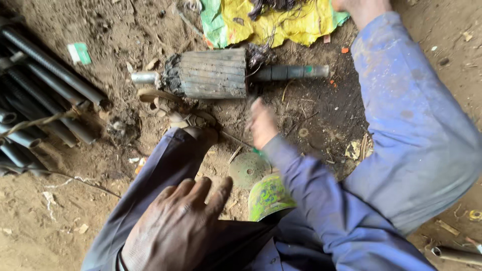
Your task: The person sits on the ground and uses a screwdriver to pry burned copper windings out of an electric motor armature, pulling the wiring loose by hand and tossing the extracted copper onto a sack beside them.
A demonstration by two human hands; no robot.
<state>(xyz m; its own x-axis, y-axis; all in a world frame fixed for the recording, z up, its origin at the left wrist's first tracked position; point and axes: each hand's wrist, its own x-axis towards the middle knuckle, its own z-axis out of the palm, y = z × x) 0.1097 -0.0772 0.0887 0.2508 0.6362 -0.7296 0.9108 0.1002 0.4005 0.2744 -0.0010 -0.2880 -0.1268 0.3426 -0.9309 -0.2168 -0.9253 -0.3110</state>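
The motor rotor (211, 74) lies on the dirt floor (60, 211), untouched. The right hand (262, 123), blurred with its grip unreadable, reaches toward it; the left hand (175, 226) rests spread flat on the thigh. Judging by this, the reach is in hand, and gripping the shaft (291, 73) calls for closing the fingers round it.

The single head camera looks steeply down, close above the motor rotor (208, 74) lying on the dirt ground (60, 221).

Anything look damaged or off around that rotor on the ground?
Yes. The motor rotor lies in bare dirt, its windings frayed into loose wire tufts at both ends. The right hand reaches toward it, blurred; the left hand rests on the knee.
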